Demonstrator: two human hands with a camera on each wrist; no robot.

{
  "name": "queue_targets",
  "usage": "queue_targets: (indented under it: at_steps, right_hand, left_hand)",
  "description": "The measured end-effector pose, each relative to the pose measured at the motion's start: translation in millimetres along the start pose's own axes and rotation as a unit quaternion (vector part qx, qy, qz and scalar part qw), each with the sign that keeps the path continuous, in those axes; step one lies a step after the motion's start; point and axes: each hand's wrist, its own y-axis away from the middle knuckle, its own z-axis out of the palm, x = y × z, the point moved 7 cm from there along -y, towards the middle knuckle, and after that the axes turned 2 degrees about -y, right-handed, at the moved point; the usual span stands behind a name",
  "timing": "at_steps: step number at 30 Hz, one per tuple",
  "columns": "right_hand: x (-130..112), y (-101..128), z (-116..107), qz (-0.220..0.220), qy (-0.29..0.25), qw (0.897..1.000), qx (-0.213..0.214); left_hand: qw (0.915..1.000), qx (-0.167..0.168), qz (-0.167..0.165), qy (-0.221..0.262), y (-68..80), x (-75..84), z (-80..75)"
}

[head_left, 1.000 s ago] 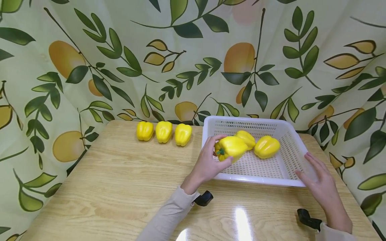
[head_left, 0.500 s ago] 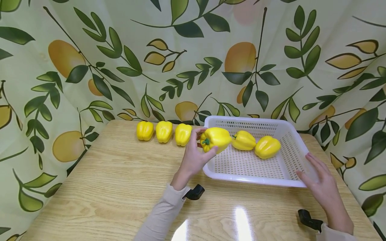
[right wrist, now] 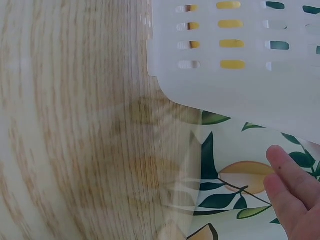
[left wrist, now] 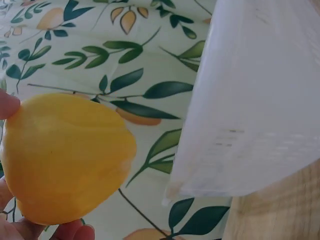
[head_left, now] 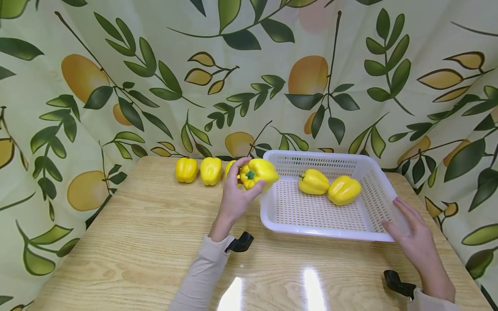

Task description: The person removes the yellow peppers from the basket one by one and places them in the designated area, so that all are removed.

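My left hand [head_left: 232, 201] holds a yellow bell pepper [head_left: 262, 170] between thumb and fingers, its green stem turned to the left. The pepper is up in front of the white plastic basket's [head_left: 311, 232] left rim. Inside the basket, two more yellow bell peppers lie side by side, a left one [head_left: 313, 182] and a right one [head_left: 344, 190]. My right hand [head_left: 418, 239] rests at the basket's right rim, fingers fairly straight. In the right wrist view, fingertips [right wrist: 277, 160] show beside the basket wall.
On the wooden table [head_left: 136, 242], a row of yellow bell peppers stands at the back: a left one [head_left: 186, 169], a middle one [head_left: 211, 171] and a third [head_left: 228, 167] mostly hidden by my left hand. A leaf-patterned cloth [head_left: 155, 86] hangs behind.
My left hand has carried its bell pepper leftward from over the basket to its left rim, and now covers part of the row's third pepper. The right hand has barely moved.
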Motion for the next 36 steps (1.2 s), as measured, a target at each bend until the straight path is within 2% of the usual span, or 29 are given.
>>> queue_targets:
  at_steps: [7, 12, 16, 23, 32, 36]
  right_hand:
    - [-1, -1, 0, -0.002, 0.004, 1.0, 0.003]
    - [-1, -1, 0, 0.006, 0.001, 1.0, -0.001]
    - [-1, -1, 1, 0.01, 0.0, 1.0, -0.002]
    - [-2, -1, 1, 0.008, 0.005, 1.0, -0.002]
    - [-1, -1, 1, 0.016, 0.002, 1.0, -0.004]
    - [0, -1, 1, 0.014, 0.006, 1.0, -0.002]
  left_hand:
    - [0.9999, 0.01, -0.004, -0.001, -4.3, -2.9, -11.1]
    - [0.9996, 0.012, -0.02, 0.013, -5.6, -4.3, -17.3]
    - [0.9991, -0.006, -0.034, 0.025, -6.4, -6.8, -17.2]
    - [0.9982, -0.034, -0.044, -0.025, -5.7, -10.4, -16.3]
    - [0.9962, -0.041, -0.061, -0.047, -8.0, -16.5, -18.2]
    - [0.9942, -0.064, -0.069, -0.052, -7.6, -18.3, -16.6]
